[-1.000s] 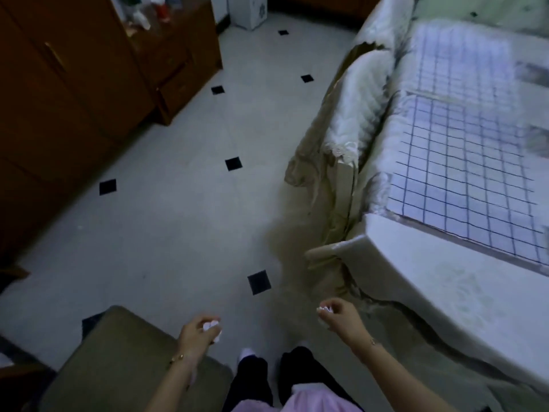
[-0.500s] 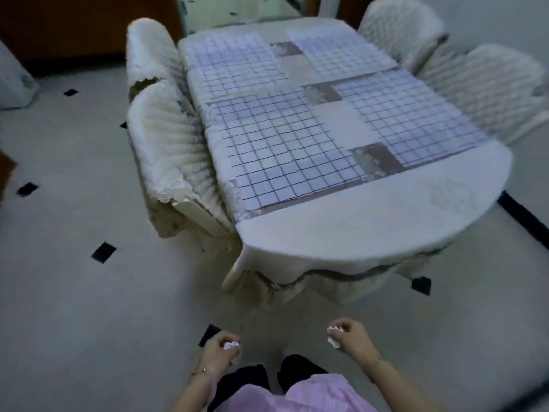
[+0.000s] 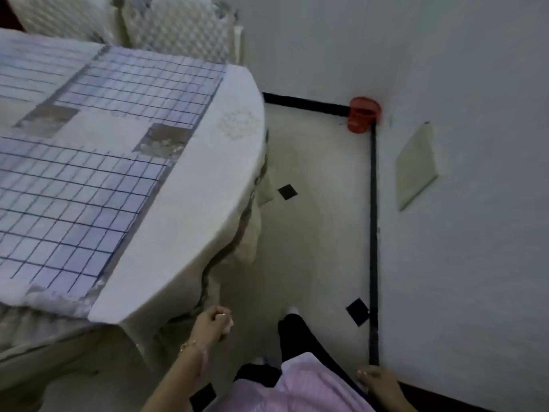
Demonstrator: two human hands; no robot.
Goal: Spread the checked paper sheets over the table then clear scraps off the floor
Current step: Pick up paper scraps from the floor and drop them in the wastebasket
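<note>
Now, scrap (image 3: 228, 323) inside left grip (image 3: 212, 321), beside table (image 3: 184, 233).

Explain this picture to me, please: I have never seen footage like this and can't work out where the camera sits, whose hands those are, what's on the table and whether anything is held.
There is no machine here. A person wears a camera on the head, looking forward and down, so this single view shows their own arms and legs from above. The left hand is curled beside the table's near end, with what looks like a small pale scrap in its fingers. The right hand is at the bottom edge; whether it holds anything is unclear. The table has a pale cloth with checked paper sheets lying flat on it. Padded chairs stand behind it, and a red basket sits in the room's corner.
</note>
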